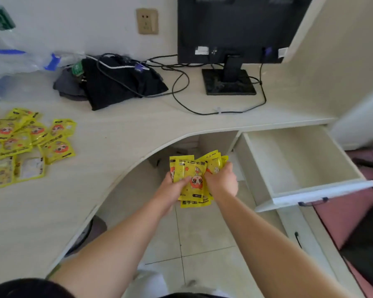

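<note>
With both hands' fingers pinching a loose fan of yellow packets (194, 177) over the floor, the left hand (170, 188) and right hand (221, 179) are risking slippery outer ones sliding free before reaching the open drawer (310, 190).

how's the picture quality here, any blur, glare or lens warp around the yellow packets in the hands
Head view: soft even light, no hard shadows or strong glare; the yellow packets between the left hand and right hand are fairly sharp, some print readable; the loose packets on the desk at the left edge look softer; wide-angle warp tilts the open drawer.
</note>
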